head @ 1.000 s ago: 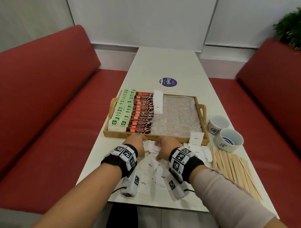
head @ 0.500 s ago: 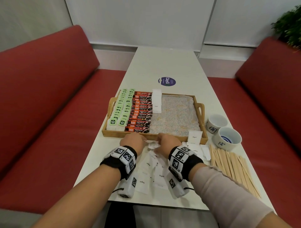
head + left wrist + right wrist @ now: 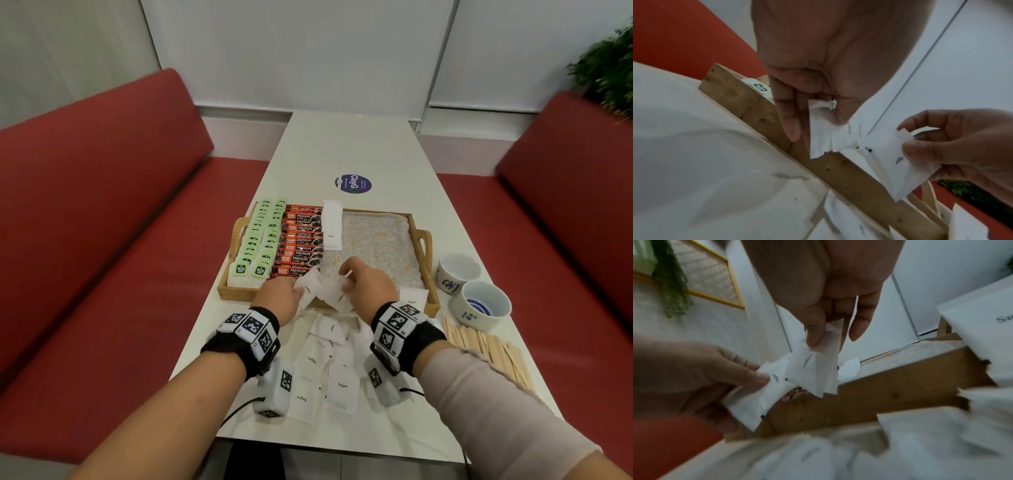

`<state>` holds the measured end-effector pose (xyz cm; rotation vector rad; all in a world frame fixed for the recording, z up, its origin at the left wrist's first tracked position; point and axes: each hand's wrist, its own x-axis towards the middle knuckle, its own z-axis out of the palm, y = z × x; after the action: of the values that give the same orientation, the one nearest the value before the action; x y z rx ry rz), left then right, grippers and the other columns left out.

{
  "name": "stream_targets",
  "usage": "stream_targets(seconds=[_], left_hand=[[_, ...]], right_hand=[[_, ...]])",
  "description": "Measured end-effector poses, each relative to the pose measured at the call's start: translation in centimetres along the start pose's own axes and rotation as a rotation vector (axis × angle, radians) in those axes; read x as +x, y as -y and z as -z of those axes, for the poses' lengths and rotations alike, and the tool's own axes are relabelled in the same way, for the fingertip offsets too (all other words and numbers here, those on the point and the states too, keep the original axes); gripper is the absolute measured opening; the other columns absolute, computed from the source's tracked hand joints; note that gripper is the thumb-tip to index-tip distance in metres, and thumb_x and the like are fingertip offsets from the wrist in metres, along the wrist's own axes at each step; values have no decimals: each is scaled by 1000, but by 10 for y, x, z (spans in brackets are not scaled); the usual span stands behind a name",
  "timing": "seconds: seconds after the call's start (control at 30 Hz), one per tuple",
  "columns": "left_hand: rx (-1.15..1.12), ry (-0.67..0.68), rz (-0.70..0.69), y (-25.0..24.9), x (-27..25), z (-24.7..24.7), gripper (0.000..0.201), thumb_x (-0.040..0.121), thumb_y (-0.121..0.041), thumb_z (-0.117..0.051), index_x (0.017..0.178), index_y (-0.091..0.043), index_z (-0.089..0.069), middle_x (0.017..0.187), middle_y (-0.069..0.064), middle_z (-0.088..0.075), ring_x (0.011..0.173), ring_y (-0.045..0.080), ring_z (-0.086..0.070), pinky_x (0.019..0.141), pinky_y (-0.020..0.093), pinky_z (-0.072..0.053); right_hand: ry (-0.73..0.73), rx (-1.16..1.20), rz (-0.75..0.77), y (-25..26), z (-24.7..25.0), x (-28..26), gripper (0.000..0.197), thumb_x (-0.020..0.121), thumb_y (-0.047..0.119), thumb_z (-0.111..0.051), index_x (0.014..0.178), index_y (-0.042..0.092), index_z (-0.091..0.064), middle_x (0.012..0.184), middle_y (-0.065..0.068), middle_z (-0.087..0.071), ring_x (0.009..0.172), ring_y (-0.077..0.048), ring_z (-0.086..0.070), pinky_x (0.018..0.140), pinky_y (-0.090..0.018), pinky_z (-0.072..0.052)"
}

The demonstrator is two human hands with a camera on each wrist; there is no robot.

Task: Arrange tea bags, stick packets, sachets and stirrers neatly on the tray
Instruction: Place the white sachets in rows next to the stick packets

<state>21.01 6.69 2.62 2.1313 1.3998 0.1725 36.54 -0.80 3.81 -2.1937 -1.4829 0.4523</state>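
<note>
Both hands hover over the near rim of the wooden tray (image 3: 421,240). My left hand (image 3: 279,296) pinches white sugar sachets (image 3: 308,289) between thumb and fingers, also seen as sugar sachets (image 3: 824,138). My right hand (image 3: 368,282) pinches more white sachets (image 3: 337,296), shown as sachets (image 3: 813,369). Green-tagged tea bags (image 3: 260,236) fill the tray's left side, orange-and-black stick packets (image 3: 301,240) lie beside them, and a column of sugar sachets (image 3: 332,224) follows. Loose sachets (image 3: 337,373) lie on the table below my wrists. Wooden stirrers (image 3: 486,349) lie at the right.
Two small white-and-blue cups (image 3: 479,303) stand right of the tray. A patterned liner (image 3: 376,243) covers the tray's bare right half. A round purple sticker (image 3: 352,185) sits beyond the tray. Red benches (image 3: 102,222) flank the white table (image 3: 349,147).
Both hands have lifted from the loose pile on the table and moved forward over the tray's near rim, each now holding sugar sachets.
</note>
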Motion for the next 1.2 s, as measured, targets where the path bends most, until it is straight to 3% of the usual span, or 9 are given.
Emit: stream_targets(seconds=[0.17,0.3,0.37,0.5,0.57,0.7,0.83,0.93,1.2], left_hand=[[-477,80,54,-9,7,3,22,98,-17,-45,113,-6,-56,112,13,-58,96,32,-62,77,46,-58],[-958,132,168,-23,10,7,15,97,-6,-41,99,-11,-55,111,12,-55,92,29,-61,74,51,-58],[-1107,162,202,-27,12,11,19,96,-5,-35,97,-11,-54,115,15,-57,94,31,-63,72,50,-58],[-1264,312,225,-30,19,17,27,99,-22,-38,119,-13,-52,117,16,-66,98,38,-67,72,43,-58],[-1295,332,187,-30,25,19,29,99,-23,-43,125,-11,-51,115,17,-66,91,35,-70,75,45,-58],[-1275,325,127,-32,37,24,24,97,-13,-49,121,-11,-53,109,18,-69,82,30,-71,55,31,-60],[-1240,334,109,-33,45,25,14,95,-9,-54,106,-16,-59,102,15,-71,83,29,-70,60,28,-58],[-1199,310,87,-31,53,25,16,96,-8,-51,110,-15,-57,103,13,-70,79,28,-70,58,28,-60],[-1153,262,99,-26,73,30,25,98,-9,-47,122,-11,-52,115,16,-66,78,26,-71,49,24,-56]], right_hand=[[-80,353,-32,6,10,19,22,85,7,-63,95,24,-55,74,3,-52,72,-16,-53,63,-26,-43],[-90,443,-66,10,11,34,22,84,5,-64,94,21,-53,69,2,-50,64,-14,-50,62,-27,-46],[-92,461,-88,10,11,40,22,84,6,-65,93,22,-53,69,2,-49,66,-16,-52,69,-34,-52],[-100,512,-126,11,11,51,20,86,6,-63,92,22,-52,78,-3,-56,74,-22,-58,73,-39,-56],[-106,551,-138,12,12,56,18,88,4,-59,92,21,-53,78,-5,-57,74,-24,-60,71,-40,-56],[-100,571,-155,13,14,68,17,90,3,-55,95,19,-54,84,-8,-59,80,-27,-63,67,-37,-57],[-63,527,-155,17,13,77,18,92,3,-51,102,16,-57,87,-8,-59,81,-28,-64,69,-40,-58],[-63,486,-181,16,15,84,20,93,2,-48,103,16,-58,77,1,-52,74,-21,-58,57,-30,-54],[-122,429,-211,9,23,106,21,90,2,-51,99,15,-66,86,-2,-62,82,-19,-56,72,-27,-43]])
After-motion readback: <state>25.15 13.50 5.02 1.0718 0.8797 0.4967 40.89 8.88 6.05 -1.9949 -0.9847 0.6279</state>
